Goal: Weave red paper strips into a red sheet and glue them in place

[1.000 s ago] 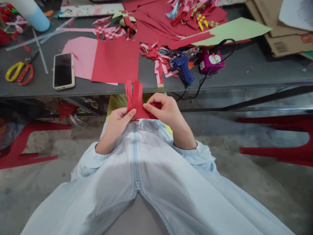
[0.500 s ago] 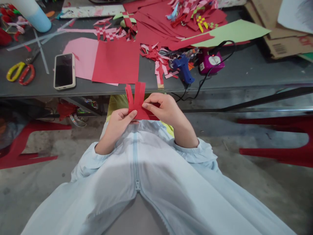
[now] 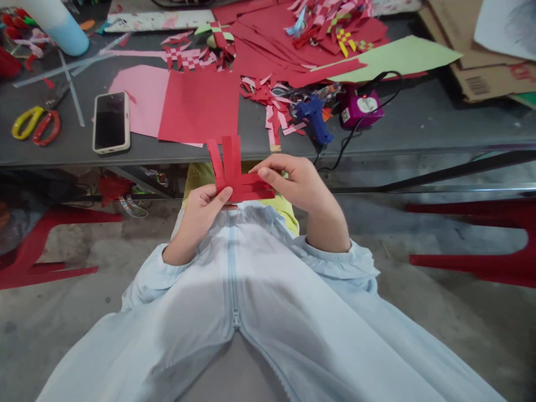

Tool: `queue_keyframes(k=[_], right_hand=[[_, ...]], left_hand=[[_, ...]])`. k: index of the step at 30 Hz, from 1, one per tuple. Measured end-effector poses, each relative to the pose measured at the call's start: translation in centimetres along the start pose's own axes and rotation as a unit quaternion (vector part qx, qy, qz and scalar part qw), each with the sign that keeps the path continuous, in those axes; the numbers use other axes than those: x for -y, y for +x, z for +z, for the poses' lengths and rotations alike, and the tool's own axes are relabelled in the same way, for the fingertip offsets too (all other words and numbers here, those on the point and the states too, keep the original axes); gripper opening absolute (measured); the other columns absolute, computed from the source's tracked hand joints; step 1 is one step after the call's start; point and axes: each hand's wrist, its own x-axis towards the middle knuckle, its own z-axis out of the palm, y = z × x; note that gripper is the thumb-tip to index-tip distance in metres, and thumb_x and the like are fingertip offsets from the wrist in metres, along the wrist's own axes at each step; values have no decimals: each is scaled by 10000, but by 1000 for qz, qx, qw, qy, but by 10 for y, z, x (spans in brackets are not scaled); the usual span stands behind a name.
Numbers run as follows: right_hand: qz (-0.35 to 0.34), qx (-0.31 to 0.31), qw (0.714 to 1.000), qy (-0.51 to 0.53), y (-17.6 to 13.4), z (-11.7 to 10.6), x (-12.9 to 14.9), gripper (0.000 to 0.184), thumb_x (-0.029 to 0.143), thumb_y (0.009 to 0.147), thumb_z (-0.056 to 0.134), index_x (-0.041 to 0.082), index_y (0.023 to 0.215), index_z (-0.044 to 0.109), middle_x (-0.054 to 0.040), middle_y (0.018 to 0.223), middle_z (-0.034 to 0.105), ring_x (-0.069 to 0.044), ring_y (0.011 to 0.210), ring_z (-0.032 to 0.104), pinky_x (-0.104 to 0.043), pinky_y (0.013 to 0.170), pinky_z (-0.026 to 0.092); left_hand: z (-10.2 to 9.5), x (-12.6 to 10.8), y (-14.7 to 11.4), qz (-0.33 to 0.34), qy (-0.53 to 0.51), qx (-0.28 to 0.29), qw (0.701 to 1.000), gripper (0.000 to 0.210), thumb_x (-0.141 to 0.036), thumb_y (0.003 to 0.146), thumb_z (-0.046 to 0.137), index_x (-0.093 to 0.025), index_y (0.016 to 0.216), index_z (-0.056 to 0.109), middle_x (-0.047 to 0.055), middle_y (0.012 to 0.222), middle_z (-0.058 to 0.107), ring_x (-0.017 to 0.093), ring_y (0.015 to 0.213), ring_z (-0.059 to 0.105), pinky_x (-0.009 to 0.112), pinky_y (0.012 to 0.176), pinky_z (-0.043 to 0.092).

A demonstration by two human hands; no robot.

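Red paper strips (image 3: 233,167), joined at the lower left, are held over my lap just in front of the table edge. Some strips point up and others run to the right. My left hand (image 3: 202,215) pinches the joined corner, thumb on top. My right hand (image 3: 295,181) is at the right-hand strips, its thumb and forefinger closed around the end of one red strip. The other fingers of my right hand are curled and partly hidden.
On the dark table (image 3: 167,152) lie a phone (image 3: 111,123), scissors (image 3: 37,124), red paper (image 3: 201,106), pink paper (image 3: 142,95) and woven scraps (image 3: 274,106). A blue glue gun (image 3: 316,118) and a purple box (image 3: 362,107) with a cable sit to the right. Red stools (image 3: 481,259) flank me.
My right hand has moved right and slightly up, drawing along a strip; the right-hand strips now lie more spread out. The paper has tilted and shifted slightly left in my left hand.
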Motion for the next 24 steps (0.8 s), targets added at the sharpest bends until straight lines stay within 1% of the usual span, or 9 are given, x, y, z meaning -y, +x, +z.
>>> queue_keyframes(k=[2, 4, 8, 15, 20, 24], right_hand=[[1, -10, 1000, 4, -2, -1, 1, 173, 354, 835, 726, 186, 856, 761, -50, 841, 750, -178, 742, 627, -300, 665, 452], [6, -25, 1000, 4, -2, 0, 1, 134, 318, 778, 770, 187, 799, 748, -41, 804, 738, -172, 708, 604, -299, 640, 436], [10, -23, 1000, 12, -2, 2, 0, 147, 319, 802, 717, 191, 730, 729, -32, 713, 699, -162, 657, 568, -299, 611, 411], [-1, 5, 1000, 23, 2, -2, -1, 220, 329, 828, 659, 184, 666, 690, -23, 658, 656, -148, 636, 548, -296, 617, 400], [4, 20, 1000, 13, 4, -5, -3, 232, 351, 835, 645, 181, 681, 684, -39, 690, 667, -160, 665, 566, -303, 635, 410], [3, 35, 999, 8, 5, -6, -3, 282, 379, 864, 632, 182, 663, 658, -50, 697, 672, -171, 677, 577, -310, 649, 418]], left_hand=[[0, 0, 0, 10, 2, -2, 1000, 364, -534, 811, 764, -176, 878, 774, 46, 862, 787, 194, 779, 756, 335, 757, 656], [1, 0, -1, 15, 4, -1, 1000, 364, -532, 816, 761, -176, 889, 775, 49, 876, 790, 197, 790, 759, 332, 751, 657], [0, -1, -1, 16, 8, 0, 1000, 350, -522, 809, 771, -179, 875, 776, 39, 860, 790, 188, 772, 756, 331, 754, 659], [1, -2, -1, 22, 7, 4, 1000, 335, -509, 807, 776, -176, 840, 778, 36, 828, 785, 177, 746, 748, 321, 733, 664], [1, -1, -2, 19, 6, 7, 1000, 337, -509, 804, 779, -173, 829, 780, 39, 819, 781, 181, 755, 747, 329, 734, 667], [1, 0, -2, 16, -2, 7, 1000, 321, -499, 805, 782, -179, 831, 783, 31, 806, 777, 173, 744, 742, 318, 723, 666]])
